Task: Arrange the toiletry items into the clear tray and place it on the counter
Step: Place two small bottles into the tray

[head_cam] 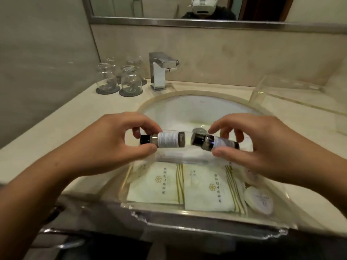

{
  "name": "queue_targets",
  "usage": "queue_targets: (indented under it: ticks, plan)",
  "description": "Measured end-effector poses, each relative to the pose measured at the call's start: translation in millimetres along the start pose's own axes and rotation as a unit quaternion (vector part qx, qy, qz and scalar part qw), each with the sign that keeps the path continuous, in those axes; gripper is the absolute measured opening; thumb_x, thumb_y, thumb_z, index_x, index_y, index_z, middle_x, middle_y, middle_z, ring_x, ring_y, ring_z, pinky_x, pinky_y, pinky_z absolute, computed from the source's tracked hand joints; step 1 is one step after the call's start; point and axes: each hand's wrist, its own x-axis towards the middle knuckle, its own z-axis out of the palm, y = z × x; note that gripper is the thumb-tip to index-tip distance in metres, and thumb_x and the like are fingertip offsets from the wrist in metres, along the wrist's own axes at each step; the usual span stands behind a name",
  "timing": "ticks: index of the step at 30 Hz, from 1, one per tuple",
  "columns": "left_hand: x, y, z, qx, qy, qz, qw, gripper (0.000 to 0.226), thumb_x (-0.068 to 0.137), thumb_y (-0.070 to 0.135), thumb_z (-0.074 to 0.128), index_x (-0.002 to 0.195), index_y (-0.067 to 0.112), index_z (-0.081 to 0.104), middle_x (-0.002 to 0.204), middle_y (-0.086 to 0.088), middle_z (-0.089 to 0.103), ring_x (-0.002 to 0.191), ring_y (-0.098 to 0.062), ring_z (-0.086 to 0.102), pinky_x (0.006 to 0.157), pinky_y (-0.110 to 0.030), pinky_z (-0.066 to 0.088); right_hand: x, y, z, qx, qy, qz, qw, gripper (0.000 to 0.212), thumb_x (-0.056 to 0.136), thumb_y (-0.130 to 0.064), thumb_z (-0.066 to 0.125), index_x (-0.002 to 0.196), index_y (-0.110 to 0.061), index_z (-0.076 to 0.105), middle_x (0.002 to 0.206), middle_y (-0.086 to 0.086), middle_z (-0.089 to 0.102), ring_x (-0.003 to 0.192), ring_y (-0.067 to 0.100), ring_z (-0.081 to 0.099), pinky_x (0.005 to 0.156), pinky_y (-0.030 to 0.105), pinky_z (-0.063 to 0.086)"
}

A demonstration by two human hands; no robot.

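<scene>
My left hand point(112, 145) pinches a small bottle point(165, 140) with a black cap and white label, held sideways above the sink. My right hand point(262, 147) pinches a second small bottle point(216, 142) of the same kind, its black cap pointing towards the first. Both hang just above the far edge of the clear tray point(206, 220), which sits at the counter's front edge over the sink rim. In the tray lie two white packets with gold stripes point(159, 182) point(212, 188) and a round white soap point(260, 200) at the right.
An oval sink point(187, 109) with a chrome tap point(159, 72) lies behind the hands. Several upturned glasses on dark coasters point(129, 81) stand at the back left. Another clear box point(281, 91) sits at the back right. A mirror point(169, 6) hangs above.
</scene>
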Motion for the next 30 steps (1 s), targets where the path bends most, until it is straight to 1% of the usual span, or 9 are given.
queue_targets:
  ticks: [2,4,7,10,13,17,20,26,30]
  plan:
    - [-18.3,2.3,2.4,-0.004,0.002,-0.003,1.0,0.024,0.081,0.034,0.078,0.102,0.044,0.072,0.096,0.024,0.069,0.085,0.001,0.059,0.068,-0.005,0.041,-13.7,-9.1,2.6,0.012,-0.015,-0.003,1.0,0.037,0.081,-0.074,0.052,0.111,-0.052,0.056,0.092,-0.032,0.058,0.09,-0.007,0.056,0.072,0.016,0.041]
    - [-32.2,5.4,5.0,-0.003,0.005,-0.004,1.0,0.024,0.079,0.031,0.08,0.099,0.042,0.074,0.093,0.025,0.067,0.08,0.004,0.057,0.066,-0.004,0.039,-24.5,-17.3,6.0,0.013,-0.028,-0.014,0.999,0.036,0.082,-0.076,0.052,0.109,-0.052,0.057,0.092,-0.034,0.058,0.091,-0.004,0.058,0.072,0.019,0.045]
    - [-44.8,7.7,7.8,0.004,-0.005,-0.004,1.0,0.025,0.078,0.028,0.081,0.098,0.042,0.074,0.092,0.027,0.064,0.078,0.005,0.055,0.067,-0.004,0.038,-33.6,-28.3,10.5,0.008,-0.05,-0.021,0.999,0.037,0.082,-0.075,0.051,0.11,-0.052,0.058,0.093,-0.035,0.058,0.091,-0.005,0.058,0.071,0.014,0.042]
    - [-51.8,6.4,7.0,0.004,-0.03,-0.01,0.999,0.027,0.078,0.034,0.079,0.101,0.047,0.072,0.097,0.022,0.065,0.084,0.001,0.055,0.071,-0.005,0.038,-36.6,-36.0,15.7,0.004,-0.066,-0.02,0.998,0.037,0.081,-0.075,0.051,0.108,-0.05,0.059,0.094,-0.033,0.059,0.093,-0.006,0.057,0.068,0.013,0.04]
    - [-56.0,6.0,6.5,0.004,-0.065,-0.011,0.998,0.027,0.081,0.042,0.076,0.107,0.05,0.071,0.102,0.019,0.065,0.093,-0.001,0.056,0.074,-0.005,0.037,-37.3,-39.1,20.6,0.008,-0.078,-0.018,0.997,0.036,0.079,-0.075,0.051,0.105,-0.051,0.058,0.099,-0.03,0.06,0.098,-0.008,0.055,0.071,0.014,0.041]
    - [-61.1,6.7,7.0,-0.001,-0.08,-0.011,0.997,0.027,0.084,0.052,0.067,0.111,0.053,0.071,0.106,0.021,0.065,0.098,-0.001,0.057,0.077,-0.007,0.038,-38.0,-41.4,16.1,0.03,-0.094,0.001,0.995,0.033,0.078,-0.073,0.055,0.1,-0.05,0.061,0.1,-0.028,0.063,0.093,-0.005,0.06,0.072,0.018,0.05]
    - [-63.0,7.0,6.9,-0.017,-0.082,-0.008,0.996,0.026,0.085,0.057,0.063,0.108,0.054,0.072,0.106,0.02,0.067,0.099,-0.005,0.058,0.076,-0.008,0.039,-38.5,-42.8,13.5,0.034,-0.109,0.007,0.993,0.03,0.079,-0.07,0.056,0.099,-0.048,0.063,0.101,-0.027,0.065,0.091,-0.002,0.063,0.073,0.023,0.054]
    - [-62.1,9.0,9.0,-0.018,-0.078,-0.001,0.997,0.019,0.087,0.048,0.067,0.104,0.051,0.074,0.099,0.02,0.068,0.091,-0.006,0.057,0.073,-0.009,0.039,-39.9,-42.1,14.8,0.03,-0.105,0.004,0.994,0.03,0.08,-0.069,0.053,0.098,-0.046,0.062,0.099,-0.025,0.065,0.089,0.0,0.062,0.073,0.024,0.054]
    - [-61.1,9.8,9.4,-0.014,-0.076,0.003,0.997,0.018,0.087,0.046,0.067,0.102,0.05,0.074,0.098,0.02,0.068,0.089,-0.005,0.057,0.073,-0.008,0.038,-40.6,-41.1,15.6,0.033,-0.098,0.0,0.995,0.029,0.08,-0.068,0.054,0.098,-0.046,0.062,0.098,-0.025,0.065,0.089,0.0,0.062,0.072,0.023,0.053]
